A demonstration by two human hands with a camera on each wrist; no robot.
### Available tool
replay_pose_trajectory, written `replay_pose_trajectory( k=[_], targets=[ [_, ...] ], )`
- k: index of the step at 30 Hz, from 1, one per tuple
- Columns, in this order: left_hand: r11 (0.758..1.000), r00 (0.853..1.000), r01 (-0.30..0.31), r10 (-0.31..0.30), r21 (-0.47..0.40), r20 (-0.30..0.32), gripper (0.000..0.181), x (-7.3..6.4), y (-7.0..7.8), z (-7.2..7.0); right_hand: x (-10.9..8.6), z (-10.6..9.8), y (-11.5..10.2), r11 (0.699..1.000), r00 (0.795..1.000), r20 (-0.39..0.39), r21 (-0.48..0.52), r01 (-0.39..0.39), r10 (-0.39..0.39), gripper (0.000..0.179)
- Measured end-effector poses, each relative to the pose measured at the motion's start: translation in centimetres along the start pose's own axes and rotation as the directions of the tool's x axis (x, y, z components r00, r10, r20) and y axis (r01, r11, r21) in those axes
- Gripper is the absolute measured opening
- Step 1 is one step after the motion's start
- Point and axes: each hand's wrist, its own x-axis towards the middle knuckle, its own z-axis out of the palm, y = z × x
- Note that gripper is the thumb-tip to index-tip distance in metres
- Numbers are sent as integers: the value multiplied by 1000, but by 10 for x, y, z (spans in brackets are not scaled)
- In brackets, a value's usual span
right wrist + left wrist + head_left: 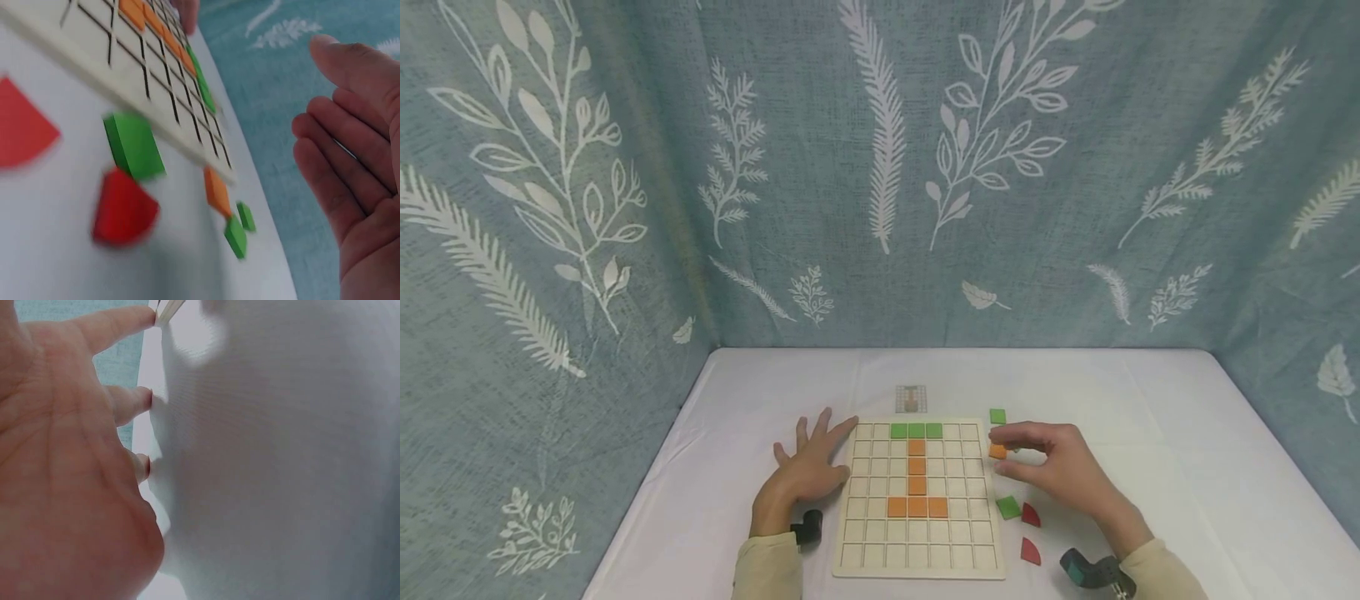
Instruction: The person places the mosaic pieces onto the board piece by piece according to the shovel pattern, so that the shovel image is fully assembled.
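Observation:
A pale wooden grid board (917,555) lies on the table, bearing three green tiles (916,431) in a row, an orange column (917,467) and a row of orange tiles (917,507) beneath it. My left hand (808,475) lies with spread fingers at the board's left side, index fingertip and thumb at its edge. To the right, my right hand (1063,467) hovers over a loose orange square tile (997,451), thumb and forefinger apart. The right wrist view shows this hand (359,144) holding nothing, the orange tile (217,192) lying beside the board's edge.
Loose green tiles (997,416) and red quarter-circle pieces (1031,551) lie along the board's right side. Behind the board is a small card (911,399) with a grid pattern. A leaf-patterned curtain (880,292) stands behind the white table (775,375).

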Motion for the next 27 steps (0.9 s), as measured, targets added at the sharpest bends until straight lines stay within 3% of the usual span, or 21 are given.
replay_pose_trajectory(
  k=[12,21,27],
  targets=[
    [1000,1000,-10,10,-5,0,87,0,1,-1,4,-33,20,999,999,19,-22,-38,38,42],
    [1000,1000,-11,11,-1,4,87,-1,2,-1,10,-33,37,995,994,45,-17,-100,100,41],
    [1000,1000,-14,14,-4,4,87,-1,1,-2,18,-27,49,990,992,41,-73,-117,120,37]
  ],
)
